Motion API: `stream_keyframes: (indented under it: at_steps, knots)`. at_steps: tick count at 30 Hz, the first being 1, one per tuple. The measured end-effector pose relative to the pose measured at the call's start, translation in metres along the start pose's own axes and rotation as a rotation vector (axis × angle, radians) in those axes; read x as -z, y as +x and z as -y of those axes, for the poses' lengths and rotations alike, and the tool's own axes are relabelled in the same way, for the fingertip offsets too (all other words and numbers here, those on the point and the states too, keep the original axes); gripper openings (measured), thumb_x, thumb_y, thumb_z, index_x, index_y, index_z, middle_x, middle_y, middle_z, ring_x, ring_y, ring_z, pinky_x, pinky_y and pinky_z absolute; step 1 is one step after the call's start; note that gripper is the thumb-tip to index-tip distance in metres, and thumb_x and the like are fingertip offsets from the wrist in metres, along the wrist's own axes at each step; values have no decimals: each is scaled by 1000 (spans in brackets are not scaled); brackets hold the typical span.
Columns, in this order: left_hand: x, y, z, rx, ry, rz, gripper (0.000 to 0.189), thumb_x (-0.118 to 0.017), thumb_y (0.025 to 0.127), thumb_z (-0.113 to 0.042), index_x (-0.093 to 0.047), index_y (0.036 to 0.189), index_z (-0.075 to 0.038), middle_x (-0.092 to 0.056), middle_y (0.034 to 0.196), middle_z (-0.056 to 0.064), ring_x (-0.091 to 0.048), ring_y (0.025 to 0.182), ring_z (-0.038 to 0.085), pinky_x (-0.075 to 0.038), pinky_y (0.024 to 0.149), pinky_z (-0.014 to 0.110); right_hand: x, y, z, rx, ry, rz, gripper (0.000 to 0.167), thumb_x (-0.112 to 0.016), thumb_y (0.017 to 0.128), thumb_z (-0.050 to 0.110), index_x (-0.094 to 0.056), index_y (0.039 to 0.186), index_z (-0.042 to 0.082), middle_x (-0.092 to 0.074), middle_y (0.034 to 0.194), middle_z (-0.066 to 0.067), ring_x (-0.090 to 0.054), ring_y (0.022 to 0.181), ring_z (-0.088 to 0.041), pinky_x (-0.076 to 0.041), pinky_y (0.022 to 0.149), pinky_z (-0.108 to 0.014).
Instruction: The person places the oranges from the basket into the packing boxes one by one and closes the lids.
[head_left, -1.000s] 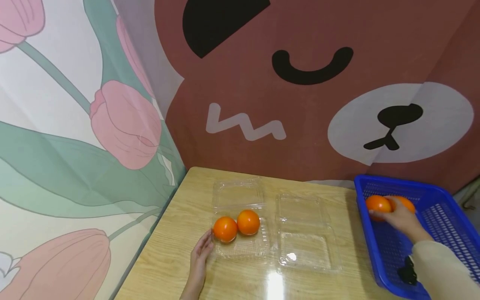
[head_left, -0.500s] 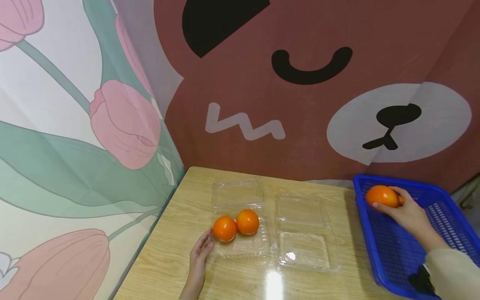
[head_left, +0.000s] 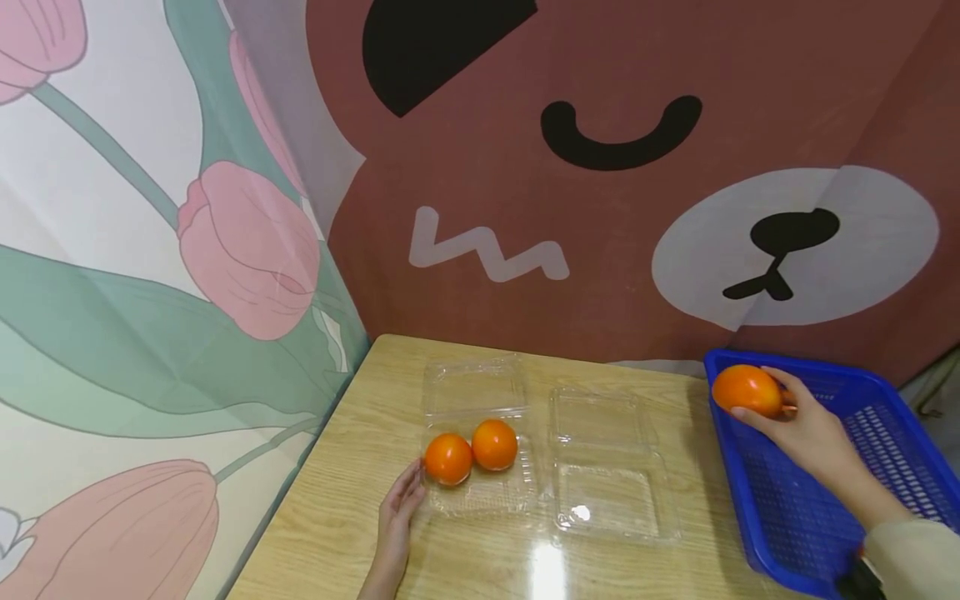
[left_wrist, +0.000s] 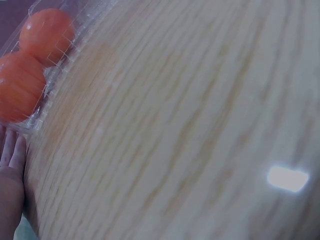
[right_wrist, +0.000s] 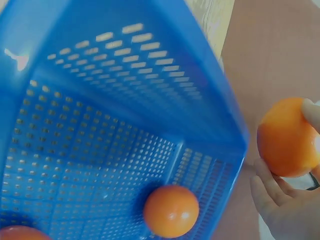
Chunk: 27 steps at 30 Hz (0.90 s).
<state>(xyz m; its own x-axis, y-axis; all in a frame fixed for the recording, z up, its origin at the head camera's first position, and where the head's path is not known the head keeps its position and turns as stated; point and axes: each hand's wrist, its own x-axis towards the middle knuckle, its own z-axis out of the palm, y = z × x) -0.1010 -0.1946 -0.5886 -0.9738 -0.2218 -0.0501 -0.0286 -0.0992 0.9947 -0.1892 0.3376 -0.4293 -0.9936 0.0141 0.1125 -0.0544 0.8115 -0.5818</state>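
Note:
My right hand [head_left: 813, 429] grips an orange [head_left: 746, 390] between thumb and fingers, raised over the left rim of the blue basket [head_left: 738, 492]. In the right wrist view another orange [right_wrist: 171, 211] lies on the basket floor, and part of a reddish-orange round fruit [right_wrist: 22, 233] shows at the lower left. My left hand [head_left: 400, 508] rests with loosely extended fingers against the left edge of a clear plastic clamshell box [head_left: 483, 500]. Inside this box sit two oranges, one at left [head_left: 448, 458] and one at right [head_left: 495, 444], touching or nearly touching.
Right of the filled box, a second clear clamshell box [head_left: 611, 500] lies with its lid folded back, on the wooden table [head_left: 480, 558]. A printed bear backdrop [head_left: 480, 308] rises behind the table, and a tulip-patterned one [head_left: 247, 250] along its left.
My right hand has lifted an orange up from inside the basket and carried it leftward to the rim. The left hand and both boxes have stayed in place.

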Motion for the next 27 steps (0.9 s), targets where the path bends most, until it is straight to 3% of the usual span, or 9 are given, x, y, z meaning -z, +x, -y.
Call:
stream_keyframes:
  at_steps: [6, 11, 16, 20, 27]
  knots:
    - [0, 0, 1, 5, 1, -3, 50, -52, 102, -14, -40, 146, 6, -39, 153, 18, -46, 130, 6, -35, 100, 10, -6, -6, 17, 69, 26, 0, 86, -73, 91, 36, -27, 150, -6, -50, 122, -43, -55, 101, -56, -52, 68, -60]
    - [0, 1, 1, 5, -9, -4, 50, -52, 102, -13, -40, 146, 7, -39, 153, 19, -47, 126, 0, -35, 100, 10, -12, -11, 31, 75, 19, 64, 88, -72, 91, 39, -25, 152, -3, -52, 120, -43, -58, 98, -52, -53, 63, -47]
    - [0, 0, 1, 3, -16, -6, 50, -52, 101, -13, -40, 146, 7, -39, 153, 19, -47, 124, -3, -35, 99, 10, -22, -14, 46, 123, 27, 106, 86, -74, 89, 40, -29, 151, 1, -54, 122, -40, -59, 101, -51, -55, 64, -46]
    - [0, 0, 0, -6, -8, -4, 50, -52, 102, -13, -40, 145, 8, -38, 152, 21, -46, 130, 7, -36, 99, 10, -30, -17, 59, 155, 45, 117, 83, -76, 87, 39, -34, 148, 2, -56, 124, -36, -60, 103, -49, -55, 65, -45]
    - [0, -1, -2, -33, 6, 6, 49, -50, 102, -10, -38, 145, 10, -37, 152, 24, -40, 138, 30, -36, 98, 9, -47, -22, 80, 193, 104, 150, 79, -79, 85, 36, -39, 146, 4, -59, 122, -28, -65, 95, -35, -54, 67, -39]
